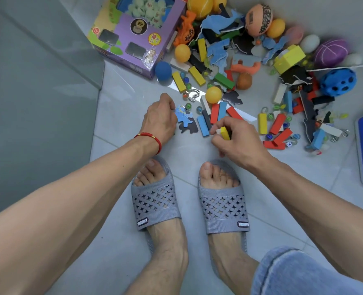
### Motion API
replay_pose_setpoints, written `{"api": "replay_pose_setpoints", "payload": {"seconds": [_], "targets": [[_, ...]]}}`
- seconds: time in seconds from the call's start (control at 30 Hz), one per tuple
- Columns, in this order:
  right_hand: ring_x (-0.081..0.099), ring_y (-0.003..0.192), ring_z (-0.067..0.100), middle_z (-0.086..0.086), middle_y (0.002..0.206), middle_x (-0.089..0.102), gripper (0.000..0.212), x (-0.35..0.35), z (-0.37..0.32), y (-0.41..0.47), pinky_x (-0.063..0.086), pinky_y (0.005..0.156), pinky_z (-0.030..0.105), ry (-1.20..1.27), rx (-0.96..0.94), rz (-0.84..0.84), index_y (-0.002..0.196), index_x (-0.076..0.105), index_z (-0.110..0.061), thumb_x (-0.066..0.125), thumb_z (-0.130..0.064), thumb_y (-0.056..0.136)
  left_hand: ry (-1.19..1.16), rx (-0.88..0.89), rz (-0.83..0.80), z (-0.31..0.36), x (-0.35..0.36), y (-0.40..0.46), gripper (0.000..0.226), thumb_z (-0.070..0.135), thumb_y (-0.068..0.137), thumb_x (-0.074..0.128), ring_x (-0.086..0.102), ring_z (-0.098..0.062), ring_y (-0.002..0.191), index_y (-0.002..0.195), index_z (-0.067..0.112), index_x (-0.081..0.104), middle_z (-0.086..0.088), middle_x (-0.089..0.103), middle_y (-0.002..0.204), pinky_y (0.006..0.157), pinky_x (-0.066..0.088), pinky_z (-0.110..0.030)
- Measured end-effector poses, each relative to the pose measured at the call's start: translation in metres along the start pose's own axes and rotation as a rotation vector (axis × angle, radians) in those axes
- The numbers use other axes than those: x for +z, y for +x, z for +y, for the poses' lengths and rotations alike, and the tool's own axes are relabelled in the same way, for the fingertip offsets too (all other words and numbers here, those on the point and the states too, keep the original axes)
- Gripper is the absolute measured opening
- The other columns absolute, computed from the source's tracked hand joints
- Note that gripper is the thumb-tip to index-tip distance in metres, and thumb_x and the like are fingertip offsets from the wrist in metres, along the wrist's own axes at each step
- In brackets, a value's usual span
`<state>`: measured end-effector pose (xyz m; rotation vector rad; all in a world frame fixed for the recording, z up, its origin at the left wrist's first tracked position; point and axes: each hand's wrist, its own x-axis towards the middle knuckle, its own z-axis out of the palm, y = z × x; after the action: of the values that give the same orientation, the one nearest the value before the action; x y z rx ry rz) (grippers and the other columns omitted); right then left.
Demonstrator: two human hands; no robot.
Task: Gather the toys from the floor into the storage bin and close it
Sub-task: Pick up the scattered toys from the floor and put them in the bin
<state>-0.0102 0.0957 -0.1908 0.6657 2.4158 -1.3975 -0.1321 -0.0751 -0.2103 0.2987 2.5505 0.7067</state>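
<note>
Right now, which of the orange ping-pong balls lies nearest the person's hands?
The orange ping-pong ball beside the metal ring, just beyond the right hand; the other orange balls lie farther back in the pile.

A single head-worn camera looks steeply down and forward, close above the tiled floor point(116, 248), the person's slippered feet point(157, 201) at centre.

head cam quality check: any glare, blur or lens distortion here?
Head view: light is even and soft, shadows faint. A bright glare streak lies on the floor tile near the yellow blocks. Strong wide-angle distortion: the forearms balloon at the lower edge and tile lines curve. The centre is sharp; the right hand with its yellow block and the left hand read clearly. The corners soften.
</note>
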Motion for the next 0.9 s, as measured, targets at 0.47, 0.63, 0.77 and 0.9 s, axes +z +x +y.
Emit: {"api": "replay_pose_setpoints", "payload": {"seconds": [0.47,0.63,0.77,0.9], "targets": [[0.046,0.066,0.033,0.014,0.113,0.054,0.027,0.018,-0.048,0.064,0.017,0.046,0.031,-1.022,-0.303,0.078,0.111,0.06,-0.008,0.07,-0.017,0.087,0.151,0.183,-0.077,0.003,0.001,0.01,0.052,0.035,0.086,0.073,0.055,-0.032,0.093,0.128,0.019,0.046,-0.011,0.063,0.106,0.07,0.033,-0.031],[0.062,0.075,0.036,0.015,0.108,0.056,0.017,0.019,-0.043,0.072,0.013,0.046,0.029,-1.102,-0.341,0.028,0.106,0.06,-0.006,0.065,-0.006,0.09,0.2,0.144,-0.112,0.009,-0.001,0.012,0.051,0.033,0.085,0.075,0.058,-0.037,0.101,0.123,0.014,0.047,-0.015,0.063,0.114,0.074,0.042,-0.035],[0.061,0.083,0.041,0.015,0.108,0.059,0.02,0.017,-0.044,0.074,0.031,0.054,0.036,-1.002,-0.385,0.09,0.113,0.056,-0.008,0.06,-0.016,0.095,0.186,0.021,-0.172,0.004,-0.005,0.011,0.055,0.041,0.081,0.078,0.057,-0.034,0.094,0.115,0.011,0.047,-0.014,0.061,0.108,0.068,0.041,-0.037],[0.059,0.085,0.039,0.012,0.11,0.059,0.024,0.023,-0.05,0.079,0.031,0.055,0.037,-1.021,-0.488,0.022,0.119,0.058,-0.011,0.052,-0.018,0.097,0.158,-0.057,-0.175,-0.008,-0.009,0.008,0.057,0.05,0.076,0.081,0.055,-0.032,0.089,0.104,0.012,0.05,-0.014,0.059,0.106,0.064,0.036,-0.033]]}}
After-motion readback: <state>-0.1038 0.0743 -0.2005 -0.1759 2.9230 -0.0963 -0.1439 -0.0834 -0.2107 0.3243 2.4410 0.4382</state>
